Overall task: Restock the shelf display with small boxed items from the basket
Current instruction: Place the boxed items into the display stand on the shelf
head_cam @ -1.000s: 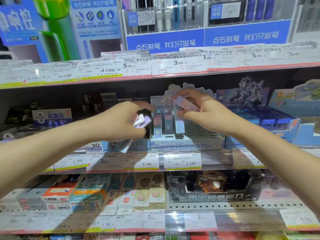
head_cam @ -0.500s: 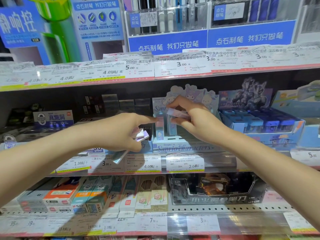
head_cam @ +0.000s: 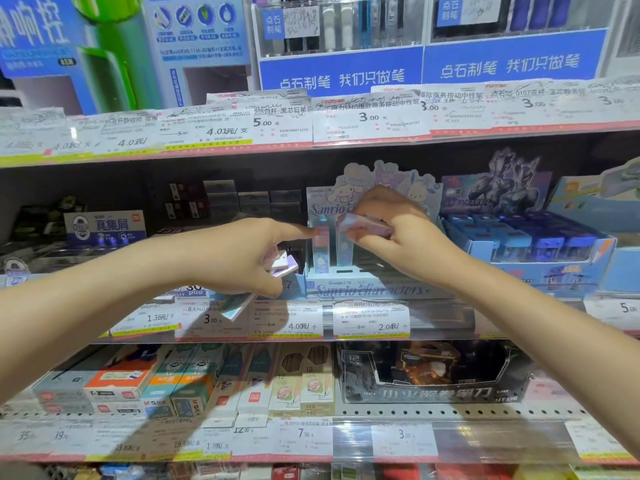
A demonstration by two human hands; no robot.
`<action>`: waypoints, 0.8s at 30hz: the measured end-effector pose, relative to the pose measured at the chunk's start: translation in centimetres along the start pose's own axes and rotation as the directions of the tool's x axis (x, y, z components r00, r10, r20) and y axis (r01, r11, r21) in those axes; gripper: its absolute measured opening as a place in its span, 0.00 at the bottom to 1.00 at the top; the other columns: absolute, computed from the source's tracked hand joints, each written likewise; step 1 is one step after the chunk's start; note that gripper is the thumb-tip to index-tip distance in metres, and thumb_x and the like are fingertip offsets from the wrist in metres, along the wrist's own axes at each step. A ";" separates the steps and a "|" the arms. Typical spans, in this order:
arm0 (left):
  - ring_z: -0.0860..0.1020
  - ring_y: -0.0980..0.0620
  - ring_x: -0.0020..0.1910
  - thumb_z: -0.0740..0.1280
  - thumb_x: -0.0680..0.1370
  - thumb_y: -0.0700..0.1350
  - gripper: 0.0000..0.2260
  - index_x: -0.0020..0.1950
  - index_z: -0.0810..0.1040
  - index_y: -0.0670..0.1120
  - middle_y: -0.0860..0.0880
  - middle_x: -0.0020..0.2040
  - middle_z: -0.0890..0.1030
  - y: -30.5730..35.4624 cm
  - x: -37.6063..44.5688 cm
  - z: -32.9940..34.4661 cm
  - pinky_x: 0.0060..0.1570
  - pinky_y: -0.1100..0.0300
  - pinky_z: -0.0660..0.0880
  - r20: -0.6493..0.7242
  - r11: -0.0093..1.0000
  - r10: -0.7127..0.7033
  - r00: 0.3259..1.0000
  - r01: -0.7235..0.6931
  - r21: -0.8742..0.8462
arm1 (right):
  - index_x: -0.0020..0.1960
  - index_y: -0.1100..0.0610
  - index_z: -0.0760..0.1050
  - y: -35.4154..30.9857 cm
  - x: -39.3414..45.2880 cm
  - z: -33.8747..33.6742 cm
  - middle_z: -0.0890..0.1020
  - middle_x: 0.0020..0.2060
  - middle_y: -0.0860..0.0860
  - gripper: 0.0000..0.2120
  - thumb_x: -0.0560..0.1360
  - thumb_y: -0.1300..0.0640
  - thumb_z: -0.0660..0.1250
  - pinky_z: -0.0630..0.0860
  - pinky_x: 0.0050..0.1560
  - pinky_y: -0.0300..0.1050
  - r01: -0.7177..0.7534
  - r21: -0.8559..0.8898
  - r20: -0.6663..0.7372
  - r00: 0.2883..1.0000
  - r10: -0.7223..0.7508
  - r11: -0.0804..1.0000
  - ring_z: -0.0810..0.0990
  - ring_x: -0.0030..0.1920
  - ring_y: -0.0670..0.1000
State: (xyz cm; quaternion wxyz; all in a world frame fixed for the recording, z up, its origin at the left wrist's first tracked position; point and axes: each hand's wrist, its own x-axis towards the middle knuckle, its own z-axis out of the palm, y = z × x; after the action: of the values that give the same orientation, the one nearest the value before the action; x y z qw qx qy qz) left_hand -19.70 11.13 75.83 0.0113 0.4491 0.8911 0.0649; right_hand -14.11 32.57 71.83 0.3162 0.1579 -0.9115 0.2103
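Over the last second my right hand [head_cam: 391, 233] has come lower and further in toward the pastel display tray [head_cam: 367, 289]. The small lilac box [head_cam: 367, 226] pinched in it was up in front of the tray's cartoon backboard; now it sits just above the upright boxes [head_cam: 322, 247] standing in the tray, tilted with its near end low. My left hand [head_cam: 239, 258] has crept rightward, and its forefinger [head_cam: 301, 232], earlier well short of the tray, now reaches the tray's left edge beside the pink upright box. The spare boxes [head_cam: 282, 266] held in that hand have travelled along with it. My view has dipped a little too.
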 end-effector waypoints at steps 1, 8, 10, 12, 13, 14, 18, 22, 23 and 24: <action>0.62 0.55 0.19 0.66 0.72 0.39 0.35 0.74 0.56 0.59 0.52 0.19 0.63 0.0 0.0 0.0 0.21 0.66 0.54 0.003 1.000 -0.004 1.000 0.004 0.000 | 0.36 0.60 0.71 0.1 0.0 -0.2 0.72 0.36 0.51 0.11 0.75 0.56 0.63 0.65 0.40 0.37 -0.013 0.002 -0.007 1.000 0.013 1.000 0.70 0.38 0.48; 0.61 0.55 0.18 0.66 0.72 0.39 0.35 0.73 0.56 0.60 0.52 0.18 0.64 0.2 0.0 -0.2 0.22 0.65 0.54 0.010 1.000 -0.022 1.000 0.022 -0.003 | 0.40 0.71 0.70 -0.6 0.1 -1.1 0.73 0.36 0.65 0.11 0.74 0.62 0.62 0.60 0.34 0.45 -0.053 0.048 0.070 0.996 0.050 0.997 0.67 0.33 0.54; 0.61 0.56 0.18 0.66 0.73 0.39 0.35 0.74 0.56 0.60 0.52 0.17 0.65 0.2 0.0 -0.2 0.23 0.63 0.56 0.021 1.000 -0.028 0.999 0.029 -0.008 | 0.37 0.69 0.68 -0.8 0.2 -1.3 0.70 0.32 0.62 0.11 0.74 0.61 0.62 0.59 0.32 0.44 -0.093 0.064 0.099 0.991 0.086 0.994 0.64 0.30 0.49; 0.62 0.56 0.17 0.66 0.73 0.40 0.34 0.74 0.56 0.61 0.52 0.17 0.65 0.3 0.0 -0.4 0.24 0.63 0.57 0.025 0.999 -0.032 0.999 0.032 -0.010 | 0.32 0.64 0.65 -1.0 0.2 -1.4 0.65 0.25 0.53 0.15 0.75 0.59 0.61 0.59 0.28 0.39 -0.158 0.036 0.148 0.977 0.151 0.987 0.62 0.26 0.46; 0.62 0.57 0.17 0.66 0.73 0.40 0.34 0.74 0.56 0.61 0.53 0.17 0.65 0.3 0.0 -0.4 0.23 0.63 0.57 0.024 0.999 -0.033 0.999 0.034 -0.011 | 0.31 0.61 0.63 -1.2 0.2 -1.4 0.63 0.23 0.50 0.16 0.75 0.58 0.61 0.57 0.25 0.36 -0.185 0.011 0.179 0.967 0.180 0.983 0.63 0.24 0.45; 0.62 0.57 0.17 0.66 0.73 0.40 0.34 0.74 0.57 0.61 0.53 0.17 0.66 0.4 0.0 -0.4 0.22 0.65 0.56 0.023 0.999 -0.033 0.999 0.033 -0.011 | 0.31 0.60 0.62 -1.4 0.1 -1.3 0.61 0.22 0.48 0.16 0.76 0.57 0.61 0.57 0.24 0.36 -0.179 0.004 0.200 0.964 0.175 0.984 0.63 0.23 0.45; 0.62 0.57 0.18 0.65 0.72 0.39 0.34 0.73 0.57 0.61 0.53 0.16 0.65 0.6 -0.1 -0.6 0.21 0.66 0.56 0.015 0.999 -0.029 0.999 0.029 -0.020 | 0.34 0.60 0.64 -1.8 0.2 -1.8 0.63 0.23 0.47 0.15 0.77 0.55 0.61 0.59 0.24 0.34 -0.189 0.046 0.226 0.958 0.174 0.981 0.62 0.23 0.44; 0.62 0.57 0.17 0.65 0.73 0.39 0.34 0.73 0.57 0.61 0.54 0.17 0.66 0.6 -0.1 -0.4 0.21 0.67 0.57 0.002 0.999 -0.041 0.999 0.041 -0.026 | 0.48 0.52 0.75 -1.7 0.5 -2.1 0.68 0.28 0.45 0.09 0.77 0.50 0.59 0.63 0.27 0.33 -0.330 0.345 0.263 0.933 0.247 0.879 0.65 0.26 0.44; 0.62 0.57 0.18 0.65 0.73 0.39 0.34 0.73 0.57 0.61 0.54 0.17 0.66 0.5 -0.1 -0.3 0.21 0.67 0.57 0.001 0.998 -0.047 0.999 0.047 -0.027 | 0.47 0.51 0.74 -1.7 0.5 -2.1 0.64 0.28 0.47 0.08 0.78 0.52 0.57 0.61 0.26 0.34 -0.388 0.491 0.294 0.917 0.272 0.780 0.63 0.25 0.45; 0.62 0.57 0.18 0.65 0.73 0.40 0.34 0.73 0.57 0.61 0.54 0.17 0.66 0.5 -0.1 -0.2 0.22 0.65 0.57 0.002 0.998 -0.053 0.999 0.053 -0.026 | 0.43 0.52 0.73 -1.6 0.5 -2.0 0.61 0.28 0.49 0.09 0.79 0.53 0.56 0.59 0.25 0.35 -0.427 0.598 0.315 0.904 0.291 0.679 0.62 0.24 0.45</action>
State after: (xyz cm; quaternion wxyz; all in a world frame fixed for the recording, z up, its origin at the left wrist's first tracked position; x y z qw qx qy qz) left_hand -19.23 11.31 76.09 0.0196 0.4252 0.9017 0.0756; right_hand -12.81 32.12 74.08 0.1028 0.0953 -0.8187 0.5568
